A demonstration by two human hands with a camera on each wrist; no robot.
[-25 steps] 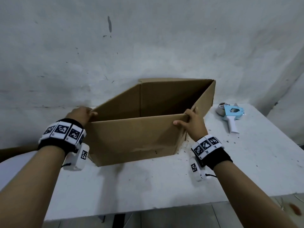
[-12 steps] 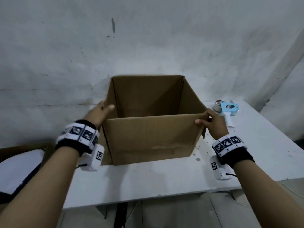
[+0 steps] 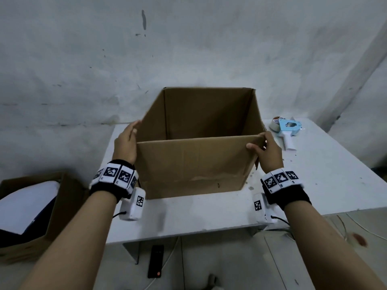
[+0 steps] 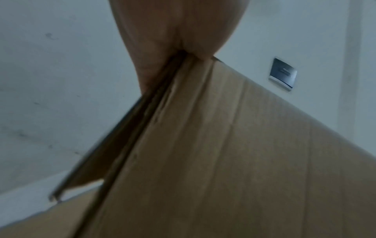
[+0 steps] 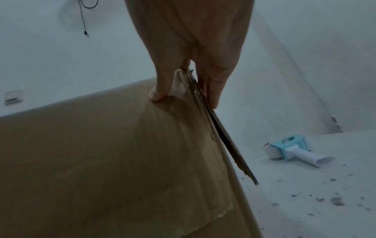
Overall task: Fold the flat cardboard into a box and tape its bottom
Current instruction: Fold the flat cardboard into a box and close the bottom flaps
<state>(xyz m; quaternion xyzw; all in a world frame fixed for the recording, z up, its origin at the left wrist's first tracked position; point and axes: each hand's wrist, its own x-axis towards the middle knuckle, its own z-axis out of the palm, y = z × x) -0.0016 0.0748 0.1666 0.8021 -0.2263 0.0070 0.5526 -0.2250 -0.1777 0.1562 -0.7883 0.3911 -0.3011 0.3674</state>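
A brown cardboard box (image 3: 188, 164) stands squared and open-topped on the white table (image 3: 324, 174). My left hand (image 3: 126, 141) lies with straight fingers flat against the outside of the left wall, at the near-left corner. In the left wrist view that corner edge of the box (image 4: 223, 161) runs up into the palm of the left hand (image 4: 179, 32). My right hand (image 3: 263, 149) grips the near-right top corner. Its thumb (image 5: 158, 91) presses on the front panel of the box (image 5: 101, 161), and its fingers (image 5: 213, 90) lie on the right wall. The box's bottom is hidden.
A blue and white tape dispenser (image 3: 290, 130) lies on the table right of the box, also in the right wrist view (image 5: 293, 149). A wall rises just behind the table. An open carton (image 3: 62, 206) sits on the floor at left, a black device (image 3: 156, 260) below the table edge.
The box went from a skewed, half-flat shape to a squared one. My right hand drew its corner rightward, and my left hand came flat against the left wall.
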